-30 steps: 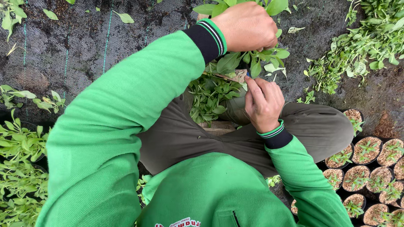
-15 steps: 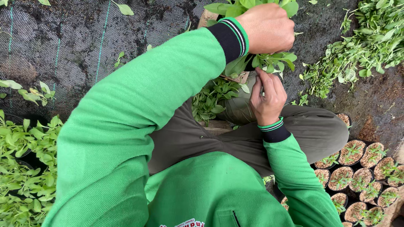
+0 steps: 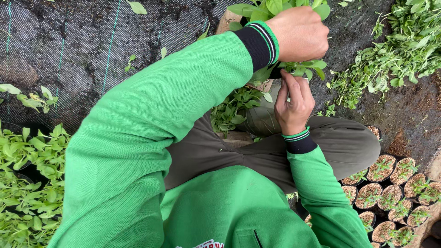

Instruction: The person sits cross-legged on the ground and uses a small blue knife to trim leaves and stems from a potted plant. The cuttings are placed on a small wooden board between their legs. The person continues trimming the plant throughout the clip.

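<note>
Seen from above, a person in a bright green sweater with dark striped cuffs sat cross-legged in olive trousers on black woven ground cloth (image 3: 69, 50) marked with thin green lines. No labels or signs were in view; the only containers were small round black pots (image 3: 390, 183) filled with brown soil and tiny green shoots, packed close together at the lower right, beside the person's right knee.

The left hand (image 3: 301, 34) was raised near the top of the frame, its forearm stretched diagonally across the view, fingers curled closed around a bunch of leafy green cuttings (image 3: 275, 7) whose leaves stuck out above and below the fist. The right hand (image 3: 294, 105) sat just beneath it, over the lap, fingers pointing up and pinched narrowly on a small leafy sprig (image 3: 305, 69) at the underside of the bunch. The two hands were nearly touching.

A loose pile of green leaves (image 3: 232, 110) lay in the lap, just left of the right hand. A larger heap of cut green stems (image 3: 395, 55) lay on the cloth at the upper right, well apart from the hands. Dense young green plants (image 3: 30, 183) crowded the lower left edge. Patches of dark, damp soil showed on the cloth and on the bare ground at the far right.
</note>
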A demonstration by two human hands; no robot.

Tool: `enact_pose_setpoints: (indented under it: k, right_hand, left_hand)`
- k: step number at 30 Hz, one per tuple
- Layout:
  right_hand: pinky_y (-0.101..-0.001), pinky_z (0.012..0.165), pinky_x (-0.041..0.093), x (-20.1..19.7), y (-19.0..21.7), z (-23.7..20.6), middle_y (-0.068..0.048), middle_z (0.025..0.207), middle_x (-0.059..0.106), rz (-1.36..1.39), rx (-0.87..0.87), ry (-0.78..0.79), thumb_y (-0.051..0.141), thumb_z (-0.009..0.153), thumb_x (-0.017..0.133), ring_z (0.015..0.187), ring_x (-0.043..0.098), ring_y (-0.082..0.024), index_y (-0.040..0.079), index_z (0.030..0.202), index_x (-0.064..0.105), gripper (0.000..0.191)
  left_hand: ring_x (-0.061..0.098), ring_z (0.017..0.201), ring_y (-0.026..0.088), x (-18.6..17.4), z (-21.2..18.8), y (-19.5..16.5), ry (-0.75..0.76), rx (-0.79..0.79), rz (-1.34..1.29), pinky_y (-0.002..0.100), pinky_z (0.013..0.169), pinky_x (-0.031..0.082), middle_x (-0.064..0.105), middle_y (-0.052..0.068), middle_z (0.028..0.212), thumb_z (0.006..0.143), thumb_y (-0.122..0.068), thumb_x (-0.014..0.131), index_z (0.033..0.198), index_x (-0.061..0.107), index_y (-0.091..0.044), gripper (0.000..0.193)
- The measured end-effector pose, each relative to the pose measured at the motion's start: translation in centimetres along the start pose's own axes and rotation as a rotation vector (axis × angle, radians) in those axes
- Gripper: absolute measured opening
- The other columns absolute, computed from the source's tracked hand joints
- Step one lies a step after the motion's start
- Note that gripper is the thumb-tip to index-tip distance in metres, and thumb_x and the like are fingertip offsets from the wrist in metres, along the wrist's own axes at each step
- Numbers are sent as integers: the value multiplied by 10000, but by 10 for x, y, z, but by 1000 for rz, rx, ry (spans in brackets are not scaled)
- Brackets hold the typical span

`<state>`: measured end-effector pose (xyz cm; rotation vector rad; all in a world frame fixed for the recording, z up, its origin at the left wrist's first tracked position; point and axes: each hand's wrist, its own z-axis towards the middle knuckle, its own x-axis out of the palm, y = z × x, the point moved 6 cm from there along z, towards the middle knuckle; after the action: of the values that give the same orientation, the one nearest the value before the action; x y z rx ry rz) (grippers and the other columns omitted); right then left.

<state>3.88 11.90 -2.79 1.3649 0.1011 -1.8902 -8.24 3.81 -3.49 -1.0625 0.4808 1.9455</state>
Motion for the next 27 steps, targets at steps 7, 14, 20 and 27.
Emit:
enact_pose_setpoints:
  k: [7,14,20,27]
  right_hand:
    - [-364,718,538,-17,-5,0,-162,1007,683,68,91,-8,-138,955,640,824,681,-276,5,1194,689,283]
    - [-351,767,557,-29,-1,1,-145,998,698,188,53,83,-103,963,654,864,701,-268,3,1148,708,220]
    - [-326,700,544,-69,-3,11,-136,878,722,489,-31,292,-80,866,652,741,695,-233,-6,988,719,157]
    - [-276,634,528,-120,-35,61,-123,914,737,416,9,314,-57,951,672,752,702,-208,-15,1057,726,126]
  left_hand:
    - [722,613,236,1,-1,-2,8,10,19,375,507,546,693,34,629,803,-261,705,626,697,-186,192]
    - [716,622,257,-20,5,-7,80,25,-15,391,513,538,688,42,639,798,-330,738,688,727,-191,178]
    - [723,772,275,-89,-1,19,-45,-142,-238,405,635,550,729,42,864,941,-438,782,979,763,-146,295]
    - [625,1158,296,-148,-32,11,37,-299,-264,497,984,452,715,24,1127,992,-354,790,1121,742,-142,254]
